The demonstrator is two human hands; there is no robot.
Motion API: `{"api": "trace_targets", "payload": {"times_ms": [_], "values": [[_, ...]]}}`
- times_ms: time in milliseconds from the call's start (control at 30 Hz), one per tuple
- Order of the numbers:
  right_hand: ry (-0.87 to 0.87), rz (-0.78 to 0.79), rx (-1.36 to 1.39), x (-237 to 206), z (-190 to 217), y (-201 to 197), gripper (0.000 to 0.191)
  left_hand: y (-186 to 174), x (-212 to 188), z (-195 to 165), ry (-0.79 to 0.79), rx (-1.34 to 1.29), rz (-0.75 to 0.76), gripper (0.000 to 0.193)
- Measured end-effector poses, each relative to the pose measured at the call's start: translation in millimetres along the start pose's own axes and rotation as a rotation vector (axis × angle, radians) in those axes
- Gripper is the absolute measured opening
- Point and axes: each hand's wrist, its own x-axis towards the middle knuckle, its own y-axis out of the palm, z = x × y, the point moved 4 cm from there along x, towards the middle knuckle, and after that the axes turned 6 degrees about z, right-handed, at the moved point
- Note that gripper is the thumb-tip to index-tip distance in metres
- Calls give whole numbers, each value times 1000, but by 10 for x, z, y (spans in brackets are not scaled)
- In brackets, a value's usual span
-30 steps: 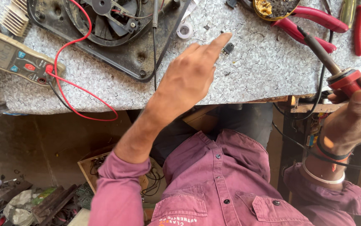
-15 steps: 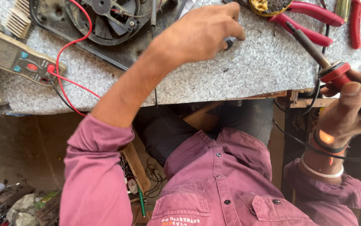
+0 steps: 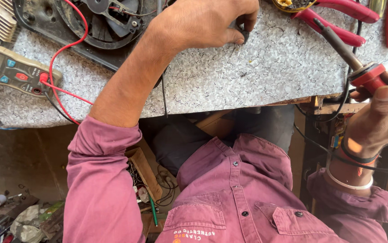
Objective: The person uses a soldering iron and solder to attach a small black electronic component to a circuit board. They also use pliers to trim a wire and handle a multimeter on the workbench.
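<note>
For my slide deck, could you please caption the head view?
Left hand pinches a small dark part on the speckled bench; right hand holds a soldering iron.

Single view, head-worn camera, looks steeply down over wearer's own chest onto speckled grey stone worktop (image 3: 266, 76). Close range: maroon button shirt (image 3: 230, 198) fills lower frame, worktop edge crosses middle, cluttered floor visible lower left. Bench top lies at frame top. No second view, so no shared area.
</note>
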Motion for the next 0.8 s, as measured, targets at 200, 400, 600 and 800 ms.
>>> {"api": "trace_targets", "payload": {"times_ms": [200,400,600,800], "values": [[-2,34,-5,11,64,82,51,23,-17,20,-33,2,19,27],[5,30,2,20,82,128,47,29,-43,47,10,-11,-22,26],[-7,74,-35,36,123,127,49,29,-52,17,36,5,-27,29],[-28,69,-6,50,107,127,52,-17,-65,-44,90,98,-49,30]]}}
